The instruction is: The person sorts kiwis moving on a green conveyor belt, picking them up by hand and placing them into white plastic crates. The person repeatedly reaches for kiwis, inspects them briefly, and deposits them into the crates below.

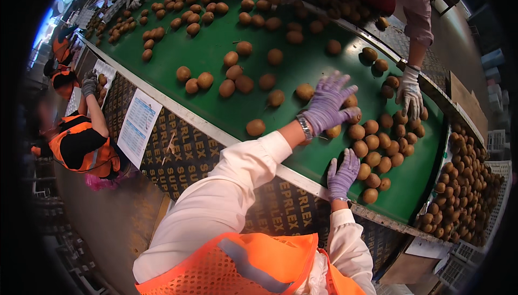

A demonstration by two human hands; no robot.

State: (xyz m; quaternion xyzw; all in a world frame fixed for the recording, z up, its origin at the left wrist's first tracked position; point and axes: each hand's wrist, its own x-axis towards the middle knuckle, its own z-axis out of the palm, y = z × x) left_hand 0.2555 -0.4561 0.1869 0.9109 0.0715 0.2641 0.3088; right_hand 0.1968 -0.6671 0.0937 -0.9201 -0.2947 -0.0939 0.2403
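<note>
My left hand (330, 103), in a purple knit glove with a metal-banded watch (305, 126) at the wrist, reaches palm down over the green conveyor belt (299, 161). Its fingers are spread over kiwifruit (350, 101) that it partly hides. Nearer the belt's front edge is my right hand (343, 173), also gloved in purple, fingers extended and thumb apart. It rests beside a cluster of brown kiwifruit (372, 159), at that cluster's left side. Neither hand appears to grip a fruit.
Across the belt, a co-worker's white-gloved hand (410, 92) reaches into the same cluster. Many kiwifruit fill a crate (502, 185) beyond the belt's right end. A metal rim (218, 133) borders the belt. At left, a person in an orange vest (87, 153) handles a fruit tray (106, 68).
</note>
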